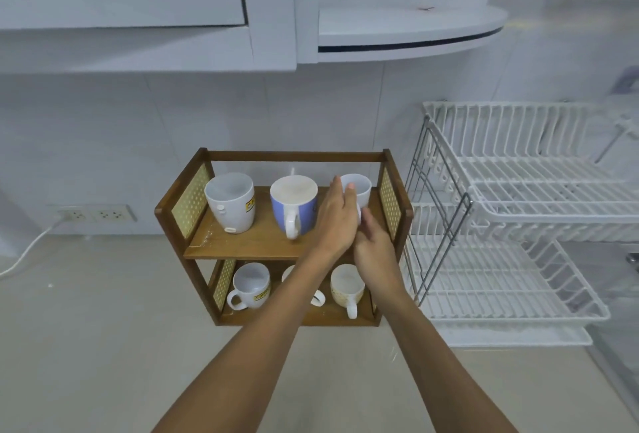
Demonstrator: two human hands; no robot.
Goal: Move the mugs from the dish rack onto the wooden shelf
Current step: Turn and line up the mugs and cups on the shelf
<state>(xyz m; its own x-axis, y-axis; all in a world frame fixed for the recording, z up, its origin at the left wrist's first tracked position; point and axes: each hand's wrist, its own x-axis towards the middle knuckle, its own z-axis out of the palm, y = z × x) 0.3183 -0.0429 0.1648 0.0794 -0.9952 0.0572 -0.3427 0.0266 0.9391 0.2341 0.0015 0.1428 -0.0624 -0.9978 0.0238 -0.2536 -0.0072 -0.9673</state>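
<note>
The wooden shelf (pixel 262 242) stands on the counter against the wall. Its top tier holds a white mug (pixel 231 201), a blue mug (pixel 294 204) and a small white mug (pixel 361 187) at the right end. My left hand (pixel 337 218) is cupped against that small mug's left side, thumb at its rim. My right hand (pixel 375 249) is just below, fingers at its handle. The lower tier holds a white mug (pixel 250 285), a speckled mug (pixel 345 285) and a middle mug (pixel 318 298) mostly hidden by my left arm. The white wire dish rack (pixel 518 190) at the right holds no mugs.
Wall sockets (pixel 96 214) with a white cable (pixel 31 249) sit at the left. An overhead cabinet (pixel 148 7) and a rounded white ledge (pixel 411 31) hang above. A drip tray (pixel 518 336) lies under the rack. Beige countertop (pixel 103 346) stretches in front.
</note>
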